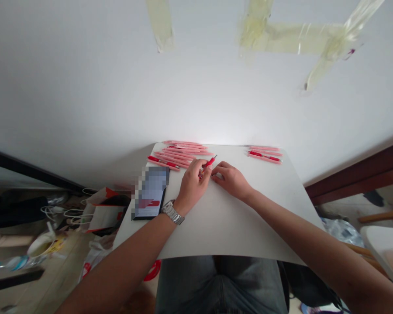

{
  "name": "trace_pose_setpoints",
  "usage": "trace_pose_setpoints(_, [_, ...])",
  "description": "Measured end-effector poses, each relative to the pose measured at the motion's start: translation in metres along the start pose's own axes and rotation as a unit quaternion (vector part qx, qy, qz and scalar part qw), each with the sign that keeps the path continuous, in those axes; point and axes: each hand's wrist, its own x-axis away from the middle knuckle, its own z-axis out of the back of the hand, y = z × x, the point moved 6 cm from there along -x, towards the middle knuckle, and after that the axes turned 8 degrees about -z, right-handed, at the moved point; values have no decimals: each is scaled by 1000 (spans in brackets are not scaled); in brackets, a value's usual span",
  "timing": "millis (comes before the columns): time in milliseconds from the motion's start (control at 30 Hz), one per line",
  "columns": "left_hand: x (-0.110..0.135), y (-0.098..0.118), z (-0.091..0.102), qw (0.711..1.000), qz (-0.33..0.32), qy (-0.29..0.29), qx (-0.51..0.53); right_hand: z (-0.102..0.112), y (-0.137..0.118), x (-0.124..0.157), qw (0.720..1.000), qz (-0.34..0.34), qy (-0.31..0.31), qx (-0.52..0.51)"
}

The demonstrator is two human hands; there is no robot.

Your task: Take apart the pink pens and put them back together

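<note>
My left hand (pixel 196 176), with a metal watch (pixel 173 212) on its wrist, is closed around a red pen (pixel 210 162) whose dark tip points up and to the right. Close beside it, my right hand (pixel 229 176) has its fingertips pinched together near the pen's lower end. What lies between those fingertips is too small to make out. Past my left hand lies a loose pile of pink pens (pixel 183 150), with a red pen (pixel 162 162) on its near left side. Farther right, several more pink pens (pixel 265 149) lie beside another red pen (pixel 265 156).
Left of my forearm a phone (pixel 150 194) lies on the white table (pixel 229 226), its screen partly blurred. The table's far edge meets a white wall (pixel 203 87) with yellowed tape. Bags (pixel 101 213) and a cup (pixel 41 245) stand at the left; a white chair (pixel 386 244) is at the right.
</note>
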Motion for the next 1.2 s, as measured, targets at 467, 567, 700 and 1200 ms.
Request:
trace_pose_setpoints(467, [3,6,-6,999,0,-50,5,31,27,21,967,-109,15,-232])
trace_pose_setpoints(567, [4,10,-7,998,-7,-64,4,38,33,25,943,-134,17,-305])
trace_pose_setpoints(700, [5,11,-9,997,-7,-78,11,45,40,29,917,-152,40,-366])
trace_pose_setpoints(1200, [9,12,-15,993,-3,-115,29,41,35,39,870,-141,56,-468])
